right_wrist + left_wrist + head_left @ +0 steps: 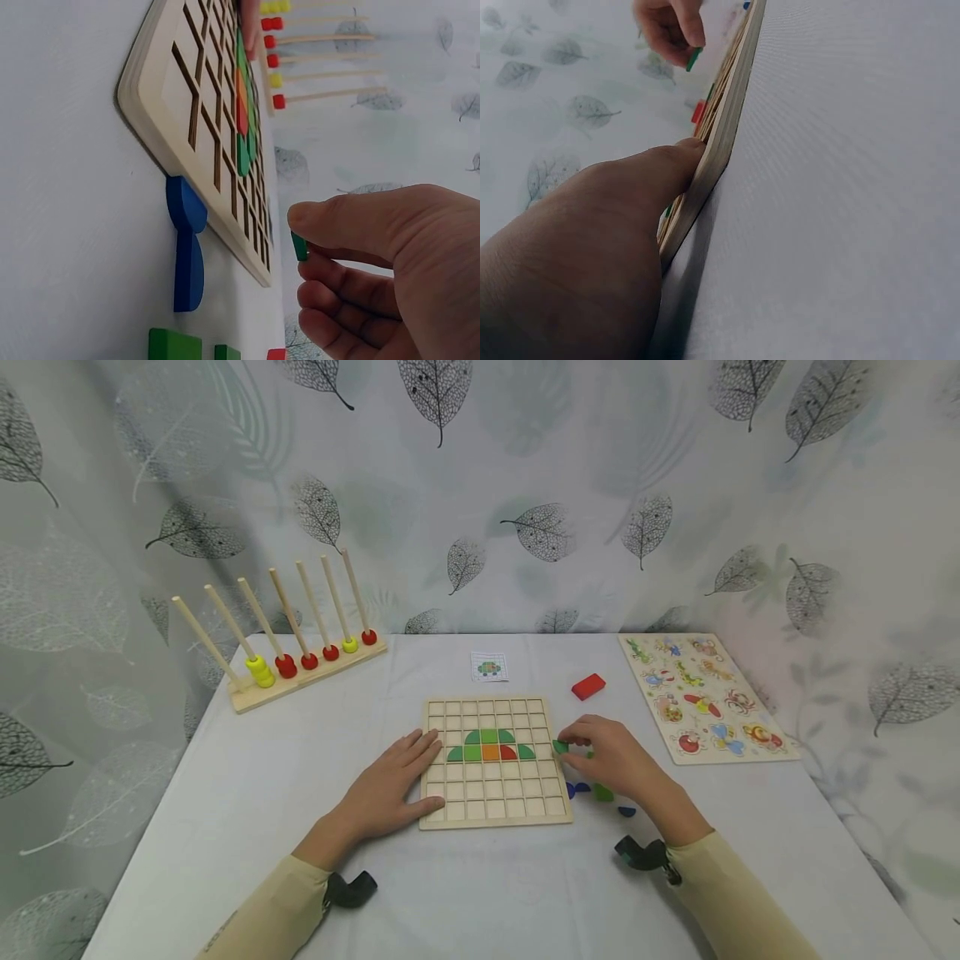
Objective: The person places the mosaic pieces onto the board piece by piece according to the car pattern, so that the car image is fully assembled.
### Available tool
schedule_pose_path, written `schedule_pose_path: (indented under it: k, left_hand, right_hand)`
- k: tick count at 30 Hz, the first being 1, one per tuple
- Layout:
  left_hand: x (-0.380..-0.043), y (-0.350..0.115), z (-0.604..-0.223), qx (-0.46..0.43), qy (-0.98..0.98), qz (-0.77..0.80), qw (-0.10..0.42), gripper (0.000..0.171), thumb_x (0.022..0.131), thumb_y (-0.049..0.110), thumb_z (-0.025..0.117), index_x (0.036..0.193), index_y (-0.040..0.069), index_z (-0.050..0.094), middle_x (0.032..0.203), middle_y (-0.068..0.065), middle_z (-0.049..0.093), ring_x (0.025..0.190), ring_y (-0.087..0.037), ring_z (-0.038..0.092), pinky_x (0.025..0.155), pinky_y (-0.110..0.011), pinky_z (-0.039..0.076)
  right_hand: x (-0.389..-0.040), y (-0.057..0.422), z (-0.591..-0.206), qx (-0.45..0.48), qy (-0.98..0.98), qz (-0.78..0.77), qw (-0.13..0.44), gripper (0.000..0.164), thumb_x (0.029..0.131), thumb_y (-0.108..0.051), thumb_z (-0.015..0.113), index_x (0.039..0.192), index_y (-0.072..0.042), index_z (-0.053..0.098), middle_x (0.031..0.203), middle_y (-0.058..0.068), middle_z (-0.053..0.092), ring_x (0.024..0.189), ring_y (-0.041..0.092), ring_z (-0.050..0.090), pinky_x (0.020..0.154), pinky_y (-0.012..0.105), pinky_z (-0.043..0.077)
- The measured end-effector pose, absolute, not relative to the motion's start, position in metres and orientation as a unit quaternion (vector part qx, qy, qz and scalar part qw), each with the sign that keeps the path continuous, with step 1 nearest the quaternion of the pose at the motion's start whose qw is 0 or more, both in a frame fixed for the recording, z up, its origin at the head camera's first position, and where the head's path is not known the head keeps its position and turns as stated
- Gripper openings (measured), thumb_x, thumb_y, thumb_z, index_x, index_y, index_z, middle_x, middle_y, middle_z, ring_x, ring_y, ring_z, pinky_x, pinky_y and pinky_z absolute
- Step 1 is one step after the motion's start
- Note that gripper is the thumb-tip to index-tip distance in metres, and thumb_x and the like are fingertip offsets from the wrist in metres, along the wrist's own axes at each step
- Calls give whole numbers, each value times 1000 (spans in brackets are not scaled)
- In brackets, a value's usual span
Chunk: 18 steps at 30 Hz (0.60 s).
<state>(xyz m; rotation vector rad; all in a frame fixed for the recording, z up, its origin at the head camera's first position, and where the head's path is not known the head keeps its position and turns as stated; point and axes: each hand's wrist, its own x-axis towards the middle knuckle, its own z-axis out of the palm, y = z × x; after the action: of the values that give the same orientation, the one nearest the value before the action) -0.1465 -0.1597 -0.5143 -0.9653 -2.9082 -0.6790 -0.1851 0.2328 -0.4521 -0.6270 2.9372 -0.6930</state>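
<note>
A wooden grid board lies on the white table. Set into its cells are green, orange and red blocks, among them an orange square and a red quarter-circle. My left hand rests on the board's left edge, fingers stretched out and thumb at the lower side. At the right edge, my right hand pinches a small green block between thumb and fingertips, above the table. Below that hand lie blue rounded blocks and a green block.
Behind the board lies a small pattern card, with a red block to its right. A peg rack with red and yellow beads stands at the back left. A picture puzzle board lies at the back right, near the leaf-print curtain.
</note>
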Motion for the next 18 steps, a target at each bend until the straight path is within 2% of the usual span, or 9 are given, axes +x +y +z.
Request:
schedule_pose_path:
  k: [7, 18]
  left_hand:
    - [-148, -158, -516, -304, -931, -202, 11, 91, 102, 59, 66, 170, 6, 36, 179, -10, 21, 165, -32, 19, 131, -49, 22]
    - [-148, -152, -519, -299, -939, -171, 17, 88, 105, 58, 60, 170, 4, 34, 178, -12, 24, 165, -33, 18, 132, -47, 19]
  right_hand:
    - [-187, 228, -449, -216, 950, -224, 25, 26, 93, -15, 88, 117, -11, 81, 107, -2, 72, 98, 19, 65, 89, 42, 60]
    - [-190, 219, -445, -233, 947, -222, 14, 26, 92, -15, 89, 116, -12, 81, 106, -3, 72, 97, 18, 65, 88, 41, 60]
